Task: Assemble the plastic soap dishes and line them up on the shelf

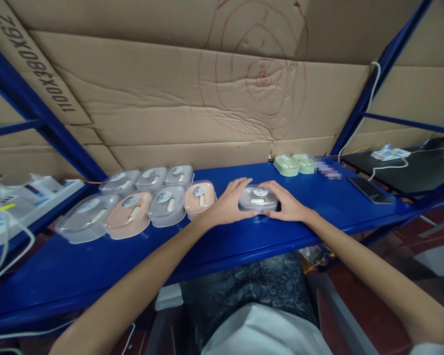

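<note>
On the blue metal shelf (207, 246), a light, slippery grey clear-lidded plastic case (258, 198) is clasped at its sides by the left hand (229, 203) and right hand (286, 204), right of the peach case (200, 198).

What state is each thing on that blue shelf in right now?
Grey case: lid shut, flat on the blue shelf, gripped from both sides.
Left hand: clasping the case.
Right hand: clasping the case.
Cases at left: lids shut, in rows.
Two green cases: shut, untouched.
Phone: screen dark, lying flat.
</note>
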The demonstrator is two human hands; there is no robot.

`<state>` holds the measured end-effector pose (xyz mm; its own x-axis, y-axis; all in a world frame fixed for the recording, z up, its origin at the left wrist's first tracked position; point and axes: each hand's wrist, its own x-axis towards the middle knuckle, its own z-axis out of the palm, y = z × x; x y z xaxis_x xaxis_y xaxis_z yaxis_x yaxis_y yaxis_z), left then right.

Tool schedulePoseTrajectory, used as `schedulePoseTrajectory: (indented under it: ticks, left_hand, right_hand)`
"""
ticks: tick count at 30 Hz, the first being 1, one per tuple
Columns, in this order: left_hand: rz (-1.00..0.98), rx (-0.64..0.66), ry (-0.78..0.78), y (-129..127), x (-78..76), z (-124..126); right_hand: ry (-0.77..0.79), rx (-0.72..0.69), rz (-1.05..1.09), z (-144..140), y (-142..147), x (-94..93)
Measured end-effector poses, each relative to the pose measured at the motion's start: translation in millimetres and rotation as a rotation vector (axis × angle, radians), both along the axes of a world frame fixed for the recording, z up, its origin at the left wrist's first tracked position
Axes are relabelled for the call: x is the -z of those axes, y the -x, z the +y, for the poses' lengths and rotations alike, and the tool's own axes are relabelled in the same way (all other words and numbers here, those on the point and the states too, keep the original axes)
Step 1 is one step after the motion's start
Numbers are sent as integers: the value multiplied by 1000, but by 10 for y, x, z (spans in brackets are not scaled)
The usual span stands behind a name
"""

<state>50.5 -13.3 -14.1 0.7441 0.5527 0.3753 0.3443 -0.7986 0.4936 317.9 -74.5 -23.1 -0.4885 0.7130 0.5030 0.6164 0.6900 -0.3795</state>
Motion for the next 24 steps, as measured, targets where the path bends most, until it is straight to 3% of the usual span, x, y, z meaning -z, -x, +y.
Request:
schedulePoseTrajectory:
  ticks: [9, 17, 24]
  left_hand:
    - [-84, 24, 65, -93, 187, -131]
    - [-83, -37, 180, -80, 179, -111]
    - [-110, -71, 227, -103, 236, -78]
  right_hand:
    - [51, 17, 114, -27, 15, -29]
    - [77, -16, 177, 33, -27, 20]
    - [267, -45, 370, 85, -101, 37]
